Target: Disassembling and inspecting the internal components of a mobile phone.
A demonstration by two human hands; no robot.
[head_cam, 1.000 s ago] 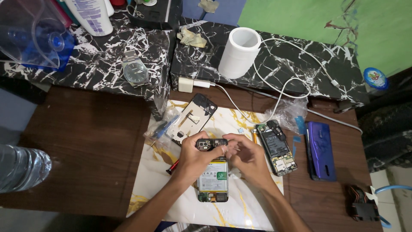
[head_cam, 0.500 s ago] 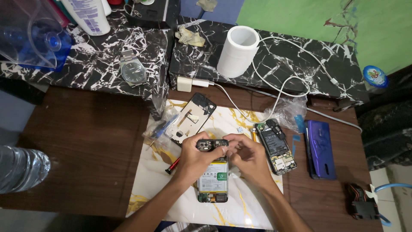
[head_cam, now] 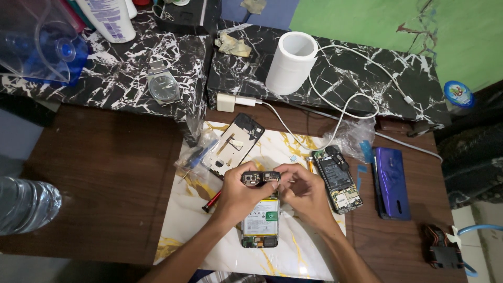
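Note:
My left hand (head_cam: 238,194) grips the top end of an opened phone (head_cam: 260,222) that lies on a white and gold mat (head_cam: 199,230). The phone's battery and lower board show below my fingers. At its top edge sits a dark camera cover piece (head_cam: 259,178), pinched by my left thumb and fingers. My right hand (head_cam: 304,191) is curled with its fingertips on the same top edge, on the right end of that piece. A red-handled screwdriver (head_cam: 211,202) pokes out from under my left hand.
A bare phone frame (head_cam: 233,144) and a plastic bag of tools (head_cam: 196,154) lie on the mat's far left. A second opened phone (head_cam: 338,178) and a purple back cover (head_cam: 390,181) lie right. Behind stand a white roll (head_cam: 292,63), a wristwatch (head_cam: 162,86), a charger with cable (head_cam: 226,102).
Both hands stay on the phone's top end; my fingers have shifted only slightly. The view has drifted a little.

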